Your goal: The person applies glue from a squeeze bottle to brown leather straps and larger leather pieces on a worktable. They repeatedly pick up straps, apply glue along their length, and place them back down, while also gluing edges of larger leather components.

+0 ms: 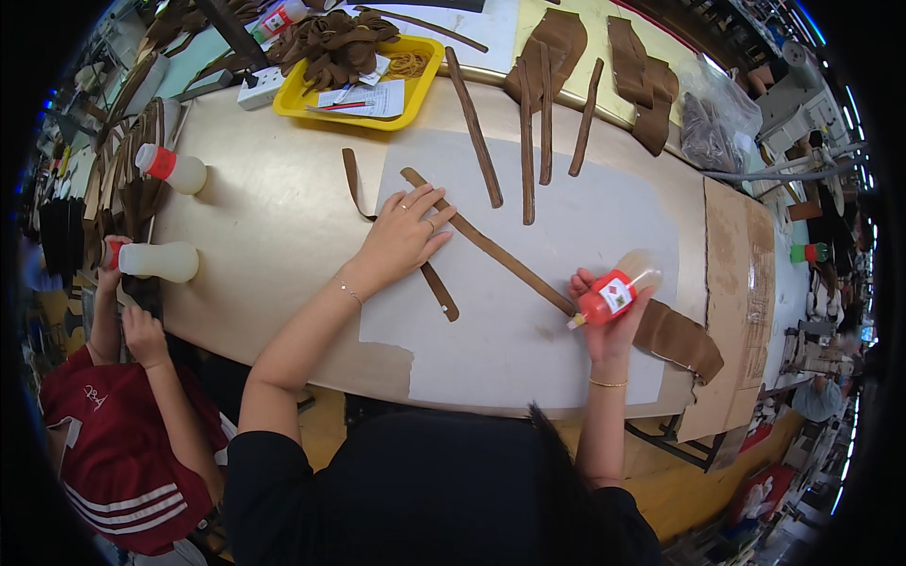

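Note:
My left hand [406,236] lies with outstretched fingers on the upper part of a long brown strip [510,261], which runs diagonally over a grey sheet [528,377]. Another brown strip [440,294] passes beneath this hand, partly hidden. Beyond the fingers, a thin dark brown strip [351,177] curves toward the hand. My right hand [609,344] is wrapped round a clear squeeze bottle [645,271] with a red label. The bottle is tilted, its nozzle pointing down and left near the strip's lower end. Beside that wrist rests a wide brown piece [678,341].
Several brown strips [475,127] and wide brown pieces [642,75] lie at the far side. A yellow tray [363,123] holds a brown bundle and papers. Two pale bottles [189,174] stand at left, near a co-worker in dark red [132,443]. Cardboard [722,302] borders the right.

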`<state>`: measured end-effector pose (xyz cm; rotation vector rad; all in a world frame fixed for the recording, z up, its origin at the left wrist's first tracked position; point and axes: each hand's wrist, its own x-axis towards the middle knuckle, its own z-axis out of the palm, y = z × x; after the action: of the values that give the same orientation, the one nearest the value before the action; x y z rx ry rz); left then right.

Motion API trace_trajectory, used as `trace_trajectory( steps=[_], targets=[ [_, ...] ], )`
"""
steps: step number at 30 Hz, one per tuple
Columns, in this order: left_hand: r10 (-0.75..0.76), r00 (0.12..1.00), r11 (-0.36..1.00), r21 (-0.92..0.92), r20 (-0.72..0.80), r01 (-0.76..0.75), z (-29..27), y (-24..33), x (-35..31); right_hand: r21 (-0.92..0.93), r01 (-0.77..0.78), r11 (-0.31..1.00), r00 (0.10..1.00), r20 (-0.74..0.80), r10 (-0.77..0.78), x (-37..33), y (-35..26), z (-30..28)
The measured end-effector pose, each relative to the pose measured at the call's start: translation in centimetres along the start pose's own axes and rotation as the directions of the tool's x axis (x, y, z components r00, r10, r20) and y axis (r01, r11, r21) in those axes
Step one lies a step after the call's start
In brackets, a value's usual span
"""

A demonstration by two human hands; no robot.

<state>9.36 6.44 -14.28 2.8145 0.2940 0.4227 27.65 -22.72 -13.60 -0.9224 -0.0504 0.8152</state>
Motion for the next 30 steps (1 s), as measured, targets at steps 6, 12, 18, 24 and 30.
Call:
trace_trajectory(
  steps=[6, 12, 18, 24, 30],
  targets=[
    [-0.037, 0.999, 0.99, 0.136, 0.023, 0.034, 0.2, 0.0, -0.1, 0.125, -0.138, 0.982, 0.989, -0.032, 0.143, -2.2, 1.7, 0.6],
    [0.275, 0.96, 0.957, -0.108, 0.058, -0.268, 2.5, 6.4, 0.0, 0.192, -0.098, 0.976, 0.988, -0.097, 0.118, -3.4, 1.2, 0.7],
    [0.452, 0.879, 0.881, -0.231, 0.152, -0.413, 4.9, 14.4, -1.8, 0.169, 0.072, 0.983, 0.996, -0.061, -0.062, -1.3, -1.4, 0.5],
    [0.501, 0.865, 0.801, -0.401, 0.04, -0.445, 5.6, 16.7, -4.5, 0.1, 0.096, 0.99, 0.995, 0.017, -0.098, 0.9, -2.3, 1.3],
    [0.112, 0.993, 0.991, -0.068, -0.033, -0.114, 2.6, 8.4, -0.7, -0.074, 0.192, 0.979, 0.981, 0.009, -0.192, 4.1, -1.6, 4.2]
  ],
)
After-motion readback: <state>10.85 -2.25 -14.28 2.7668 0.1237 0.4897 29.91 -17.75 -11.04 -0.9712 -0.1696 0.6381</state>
